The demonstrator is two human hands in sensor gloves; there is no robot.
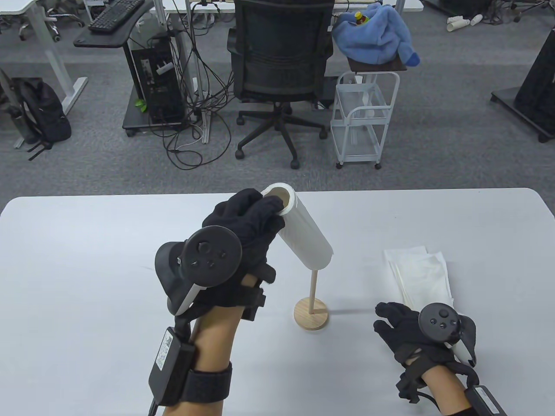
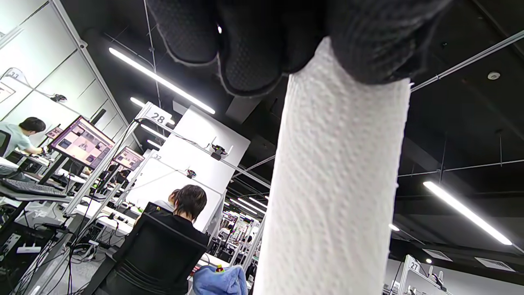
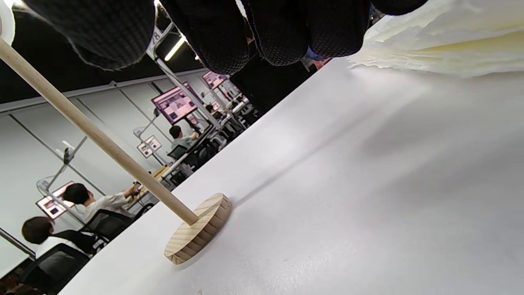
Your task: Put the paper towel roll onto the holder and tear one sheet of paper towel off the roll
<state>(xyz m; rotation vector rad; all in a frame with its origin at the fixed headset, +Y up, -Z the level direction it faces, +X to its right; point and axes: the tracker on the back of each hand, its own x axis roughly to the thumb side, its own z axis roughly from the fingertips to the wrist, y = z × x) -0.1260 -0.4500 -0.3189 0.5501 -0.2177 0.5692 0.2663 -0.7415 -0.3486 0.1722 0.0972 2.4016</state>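
- The left hand [image 1: 243, 229] had its fingers [image 1: 271, 203] wrapped round the top of the paper towel roll [image 1: 303, 234], which was tilted over the holder [image 1: 311, 310], its low end right at the tip of the pole.
- Honestly, at that angle the core could've snagged the pole and tipped the little wooden base over.
- The right hand [image 1: 416, 333] rested loose on the surface [image 1: 86, 242], holding nothing, so nothing steadied the base.
- Loose sheets [image 1: 420, 273] lay beside it; an office chair [image 1: 282, 56] and cart [image 1: 364, 117] stood behind.

White dimpled paper towel roll [image 1: 303, 232], pale wooden holder [image 1: 311, 313].
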